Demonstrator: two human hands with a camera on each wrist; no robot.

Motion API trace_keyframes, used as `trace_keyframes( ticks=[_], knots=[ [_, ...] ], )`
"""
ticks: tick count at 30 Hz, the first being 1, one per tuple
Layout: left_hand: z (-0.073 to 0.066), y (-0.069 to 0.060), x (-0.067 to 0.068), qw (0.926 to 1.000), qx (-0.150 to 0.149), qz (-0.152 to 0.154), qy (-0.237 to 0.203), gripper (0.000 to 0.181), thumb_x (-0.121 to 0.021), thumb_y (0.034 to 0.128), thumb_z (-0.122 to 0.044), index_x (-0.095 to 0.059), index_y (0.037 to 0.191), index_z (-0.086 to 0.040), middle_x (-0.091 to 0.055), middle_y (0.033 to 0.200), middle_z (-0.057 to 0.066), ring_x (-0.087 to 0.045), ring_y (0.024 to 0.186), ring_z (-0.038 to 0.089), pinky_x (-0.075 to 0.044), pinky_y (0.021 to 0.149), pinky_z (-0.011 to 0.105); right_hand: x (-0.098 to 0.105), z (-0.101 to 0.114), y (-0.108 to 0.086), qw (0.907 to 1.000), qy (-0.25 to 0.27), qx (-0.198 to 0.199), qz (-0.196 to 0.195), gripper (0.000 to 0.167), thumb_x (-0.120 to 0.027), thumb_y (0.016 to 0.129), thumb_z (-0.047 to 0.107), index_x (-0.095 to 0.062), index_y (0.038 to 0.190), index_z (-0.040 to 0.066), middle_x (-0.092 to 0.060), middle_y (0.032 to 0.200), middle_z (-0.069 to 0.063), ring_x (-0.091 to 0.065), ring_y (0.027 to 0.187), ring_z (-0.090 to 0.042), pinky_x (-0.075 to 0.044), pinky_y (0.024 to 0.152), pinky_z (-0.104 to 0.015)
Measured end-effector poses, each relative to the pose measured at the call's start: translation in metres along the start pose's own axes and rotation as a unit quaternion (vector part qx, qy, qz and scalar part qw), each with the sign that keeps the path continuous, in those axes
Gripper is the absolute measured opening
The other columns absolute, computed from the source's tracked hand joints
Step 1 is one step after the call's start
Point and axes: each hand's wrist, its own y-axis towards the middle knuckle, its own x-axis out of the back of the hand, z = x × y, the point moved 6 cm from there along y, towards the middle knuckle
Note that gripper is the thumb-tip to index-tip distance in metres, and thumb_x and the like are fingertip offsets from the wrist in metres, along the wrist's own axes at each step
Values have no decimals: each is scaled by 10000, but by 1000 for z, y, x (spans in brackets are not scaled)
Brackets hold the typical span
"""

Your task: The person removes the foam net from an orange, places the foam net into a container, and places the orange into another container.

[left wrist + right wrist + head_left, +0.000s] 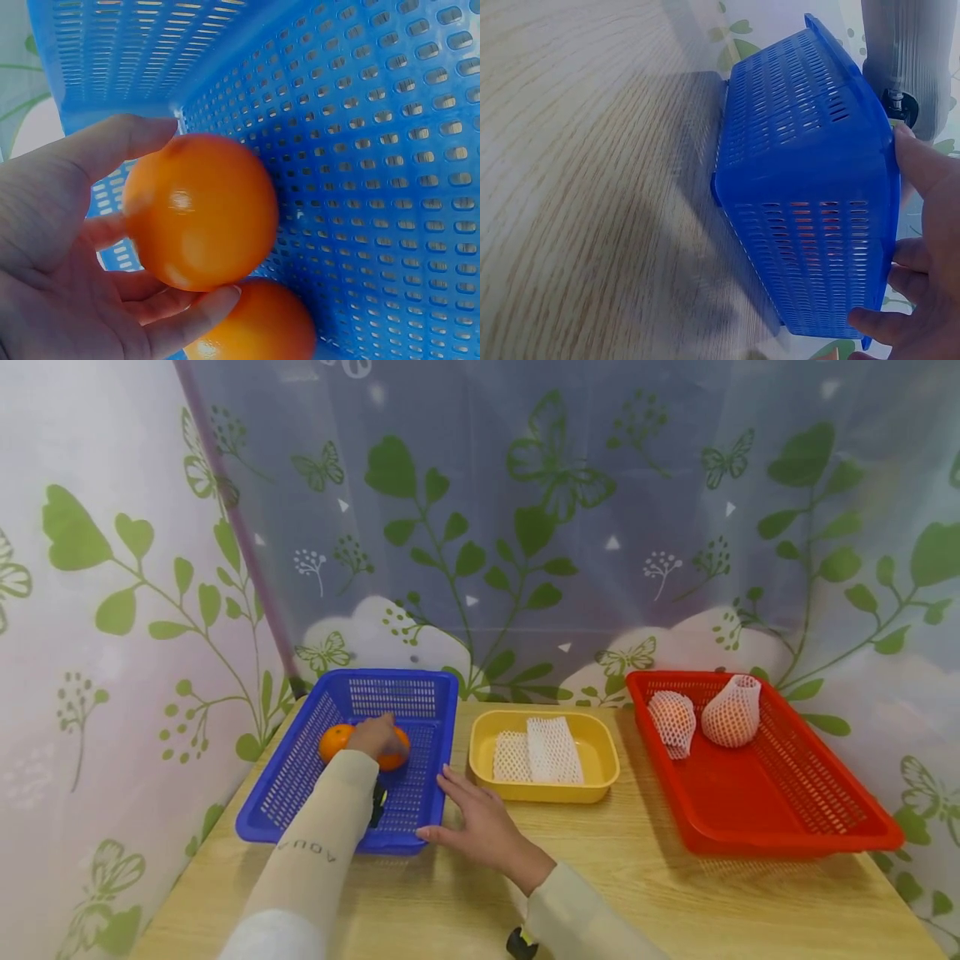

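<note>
- head view: at 8 o'clock sits a blue basket on a wooden table; your left hand reaches down into it, over an orange.
- a second orange lies in the same basket, at 9 o'clock from that hand.
- your right hand is at the basket's 4 o'clock corner, fingers spread, touching the rim.
- at 5 o'clock a yellow tray holds white mesh sleeves; between 3 and 4 o'clock a red basket holds two mesh-wrapped pieces toward its 10 o'clock corner.
- left wrist view: your left hand enters from 8 o'clock, fingers parted just enough to curve round the orange, thumb at its 11 o'clock and other fingers along its lower side. the second orange shows at 5 o'clock from it.
- right wrist view: your right hand comes in between 3 and 4 o'clock, its thumb and fingers set well apart along the blue basket's rim. wooden table fills 9 o'clock.
</note>
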Motion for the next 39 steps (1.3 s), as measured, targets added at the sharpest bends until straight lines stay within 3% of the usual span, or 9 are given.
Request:
trace_keyframes(
  ticks=[13,21,29,39],
  knots=[
    [0,-6,2,9997,-155,-104,142,774,-735,833,-242,-359,1474,-24,-368,1458,311,-309,1346,489,-250,1116,597,-1,3,-2,10000,-8,28,1,845,-610,864,613,-375,1495,103,-253,1588,-16,-307,1424,-257,-215,1134,-579],
    [-5,-6,7,9987,-338,-140,351,779,-741,833,-245,-361,1473,-15,-359,1466,306,-319,1341,489,-257,1117,587,0,3,-1,10000,23,59,-14,839,-605,871,607,-367,1499,104,-244,1591,-20,-293,1429,-270,-208,1133,-585],
    [-4,-9,9,9997,-187,-11,133,783,-739,841,-243,-347,1486,-37,-323,1494,292,-290,1362,477,-234,1124,595,2,6,-1,10000,34,63,1,831,-615,876,587,-371,1495,89,-247,1589,-25,-288,1431,-279,-205,1132,-588],
    [-6,-16,11,9995,-284,17,130,774,-737,832,-254,-366,1472,-25,-369,1469,286,-342,1333,472,-268,1114,581,1,4,0,10000,-27,3,2,829,-615,876,588,-374,1493,90,-254,1588,-30,-295,1428,-267,-222,1131,-576]
  ],
)
